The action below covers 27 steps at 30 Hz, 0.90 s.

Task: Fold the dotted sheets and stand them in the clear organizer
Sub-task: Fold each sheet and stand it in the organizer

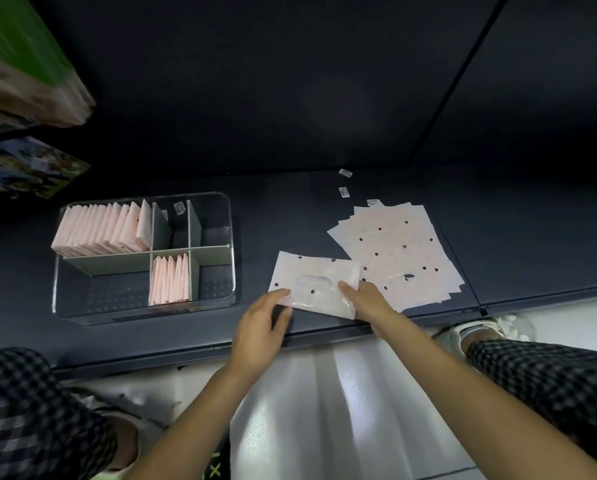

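My forearms are bare from the elbow down, with no sleeve, watch, ring or glove on my left hand [260, 327] or my right hand [366, 301]. I wear trousers [546, 379] in a small dark-and-pale check, which show over both knees at the lower left and right edges of the view. My shoes [477, 332] are white with pale laces, the right one plain to see beyond the knee, the left one mostly hidden and blurred.

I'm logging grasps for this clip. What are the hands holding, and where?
Both hold one dotted sheet: left hand at its near left corner, right hand at its near right edge.
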Available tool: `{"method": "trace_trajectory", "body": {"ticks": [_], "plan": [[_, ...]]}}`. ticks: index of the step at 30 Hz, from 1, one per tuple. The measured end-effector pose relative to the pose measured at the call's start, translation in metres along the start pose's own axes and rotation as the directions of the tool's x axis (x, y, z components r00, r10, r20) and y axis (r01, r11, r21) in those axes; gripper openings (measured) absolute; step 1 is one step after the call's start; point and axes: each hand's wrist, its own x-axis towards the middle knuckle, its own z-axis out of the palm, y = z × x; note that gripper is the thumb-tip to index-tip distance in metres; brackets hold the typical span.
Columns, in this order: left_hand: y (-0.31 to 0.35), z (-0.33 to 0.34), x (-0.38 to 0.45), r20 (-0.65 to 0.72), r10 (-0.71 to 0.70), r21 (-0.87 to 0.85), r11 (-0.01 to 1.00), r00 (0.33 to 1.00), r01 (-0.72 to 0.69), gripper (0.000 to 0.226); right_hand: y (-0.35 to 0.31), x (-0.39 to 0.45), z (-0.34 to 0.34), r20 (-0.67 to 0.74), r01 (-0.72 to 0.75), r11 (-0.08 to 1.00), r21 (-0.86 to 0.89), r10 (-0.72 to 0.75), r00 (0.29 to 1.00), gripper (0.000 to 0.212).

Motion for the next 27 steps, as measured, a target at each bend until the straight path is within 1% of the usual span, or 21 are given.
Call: {"method": "trace_trajectory", "body": {"ticks": [1,3,4,6,8,10,17,19,20,21,22,23,24,25,26,27], "plan": [[-0.006,0.004,0.001,0.068,0.044,0.145,0.988,0.997,-0.053,0.039,-0.001,0.003,0.000,0.005,-0.023,1.000,-0.011,0.023,1.000,0.035],[-0.016,0.012,0.003,0.207,0.086,0.394,0.904,0.974,-0.164,0.054,-0.002,0.008,-0.001,0.019,-0.066,0.998,-0.008,0.066,0.998,0.036],[-0.019,0.015,0.003,0.266,0.094,0.489,0.844,0.959,-0.219,0.060,-0.002,0.010,-0.001,0.024,-0.086,0.996,-0.007,0.086,0.996,0.036],[-0.022,0.018,0.002,0.359,0.102,0.589,0.746,0.928,-0.310,0.068,-0.002,0.013,-0.001,0.018,-0.116,0.993,-0.006,0.116,0.993,0.038],[-0.024,0.020,0.002,0.419,0.114,0.622,0.687,0.901,-0.376,0.072,-0.002,0.015,0.001,0.009,-0.133,0.991,-0.008,0.133,0.991,0.039],[-0.026,0.021,0.004,0.446,0.119,0.640,0.650,0.887,-0.409,0.075,-0.002,0.017,0.002,-0.001,-0.142,0.990,-0.011,0.142,0.990,0.040],[-0.030,0.021,0.008,0.506,0.039,0.695,0.573,0.862,-0.434,0.079,-0.003,0.018,0.004,-0.041,-0.142,0.990,0.017,0.143,0.989,0.031],[-0.030,0.022,0.009,0.521,0.033,0.696,0.561,0.853,-0.447,0.078,-0.002,0.017,0.004,-0.080,-0.137,0.990,-0.019,0.135,0.988,0.028],[-0.030,0.022,0.010,0.528,0.030,0.699,0.552,0.848,-0.455,0.078,-0.002,0.015,0.004,-0.129,-0.120,0.987,-0.106,0.106,0.986,0.026],[-0.029,0.023,0.011,0.535,0.026,0.702,0.543,0.844,-0.462,0.079,-0.001,0.012,0.004,-0.212,-0.101,0.964,-0.247,0.048,0.976,0.027],[-0.029,0.023,0.012,0.542,0.022,0.703,0.535,0.840,-0.468,0.079,0.001,0.007,0.003,-0.324,-0.076,0.911,-0.405,-0.065,0.944,0.025],[-0.029,0.024,0.012,0.547,0.018,0.704,0.531,0.837,-0.471,0.079,0.004,0.001,0.004,-0.404,-0.021,0.837,-0.547,-0.242,0.882,0.022],[-0.029,0.024,0.013,0.550,0.013,0.703,0.531,0.835,-0.472,0.079,0.007,-0.006,0.006,-0.400,0.084,0.745,-0.662,-0.445,0.801,0.020],[-0.028,0.024,0.013,0.552,0.010,0.702,0.535,0.834,-0.471,0.079,0.010,-0.012,0.010,-0.307,0.229,0.627,-0.745,-0.626,0.717,0.019],[-0.028,0.024,0.014,0.553,0.005,0.700,0.540,0.833,-0.468,0.079,0.014,-0.016,0.015,-0.163,0.377,0.488,-0.788,-0.754,0.636,0.018],[-0.027,0.023,0.014,0.555,-0.003,0.698,0.544,0.832,-0.465,0.079,0.018,-0.021,0.020,-0.002,0.488,0.338,-0.804,-0.824,0.567,0.019]]}}
